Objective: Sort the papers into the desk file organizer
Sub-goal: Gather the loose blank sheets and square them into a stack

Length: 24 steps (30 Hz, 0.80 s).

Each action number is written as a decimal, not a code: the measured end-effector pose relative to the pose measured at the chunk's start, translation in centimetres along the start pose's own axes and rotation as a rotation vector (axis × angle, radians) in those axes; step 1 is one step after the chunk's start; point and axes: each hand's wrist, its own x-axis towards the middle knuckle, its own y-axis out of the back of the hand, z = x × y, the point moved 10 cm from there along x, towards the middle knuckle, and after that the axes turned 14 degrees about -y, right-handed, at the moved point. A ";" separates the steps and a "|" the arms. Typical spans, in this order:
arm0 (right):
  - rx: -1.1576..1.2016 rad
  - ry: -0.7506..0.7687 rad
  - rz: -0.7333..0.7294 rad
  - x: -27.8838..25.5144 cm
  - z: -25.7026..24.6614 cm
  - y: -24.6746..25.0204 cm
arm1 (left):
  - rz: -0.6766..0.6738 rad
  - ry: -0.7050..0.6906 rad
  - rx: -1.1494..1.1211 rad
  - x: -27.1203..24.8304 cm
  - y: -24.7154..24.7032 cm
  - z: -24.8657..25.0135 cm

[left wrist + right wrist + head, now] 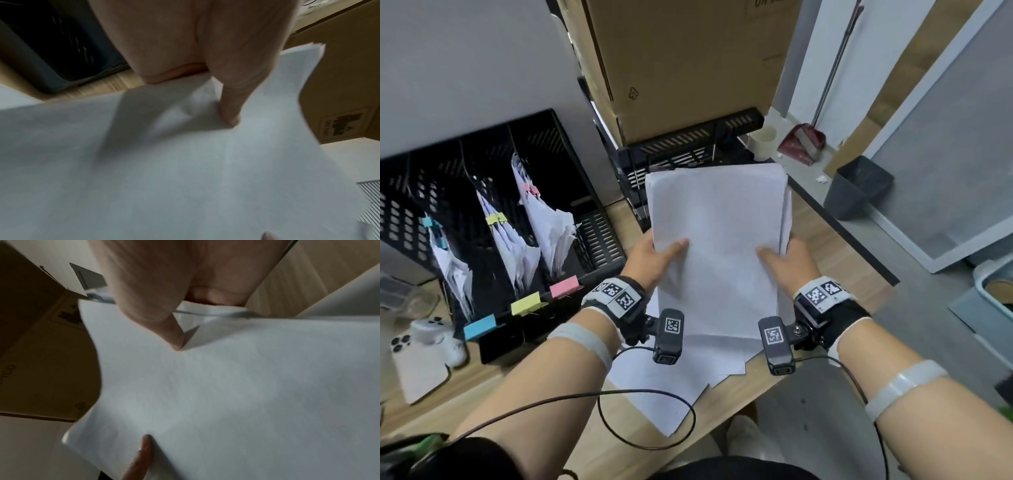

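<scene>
Wooden desk (822, 240) boards show under the person's arms, with a gray wall behind. A stack of white papers (717, 240) is held up over the desk, between both hands. The left hand (654, 255) grips the left edge of the stack, with its thumb (230, 112) pressed on top of the top sheet. The right hand (792, 260) grips the right edge the same way, and its thumb (170, 334) lies on top too. The other fingers go under the papers, so they are hidden in the head view. The far end of the stack points away from the person. More loose sheets (654, 387) lie flat on the desk, under the held stack and close to the person.

To the left stands the black file organizer (493, 212). Three of its slots hold clipped papers. Its front edge has a blue tag (480, 327), a yellow tag (526, 303) and a pink tag (565, 286). A big brown cardboard box (681, 61) sits behind the stack on a black rack (688, 144). A white phone (417, 370) lies on the desk at the far left.
</scene>
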 end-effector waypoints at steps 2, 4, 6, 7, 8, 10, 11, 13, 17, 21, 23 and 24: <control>-0.013 -0.066 -0.042 0.7 1.1 -1.2 | -0.006 0.026 0.107 0.4 1.0 -1.0; -0.018 -0.218 -0.122 1.9 4.5 -3.3 | -0.048 0.114 0.256 -0.1 2.1 -3.8; -0.107 -0.410 -0.221 2.5 9.0 -5.7 | -0.115 0.304 0.382 -2.0 3.1 -8.1; -0.223 -0.494 -0.269 2.4 11.2 -6.7 | -0.167 0.393 0.447 -3.3 3.3 -10.1; -0.322 -0.558 -0.293 2.2 12.9 -7.3 | -0.213 0.447 0.511 -4.6 3.5 -11.6; -0.398 -0.619 -0.280 2.0 14.8 -7.9 | -0.227 0.452 0.591 -6.0 3.9 -13.2; -0.395 -0.633 -0.270 1.8 15.1 -8.0 | -0.206 0.440 0.608 -6.2 4.1 -13.3; -0.394 -0.650 -0.238 2.1 15.9 -8.6 | -0.176 0.419 0.632 -6.3 4.2 -13.3; -0.391 -0.708 -0.137 2.0 15.6 -9.1 | -0.154 0.417 0.558 -6.6 4.0 -13.3; -0.397 -0.705 -0.202 1.2 15.4 -9.7 | -0.137 0.416 0.429 -6.8 4.2 -13.5; -0.350 -0.679 -0.175 1.4 15.2 -8.9 | -0.123 0.415 0.386 -6.6 4.3 -13.6; -0.288 -0.658 -0.151 1.9 15.4 -8.7 | -0.113 0.420 0.372 -6.5 4.5 -13.6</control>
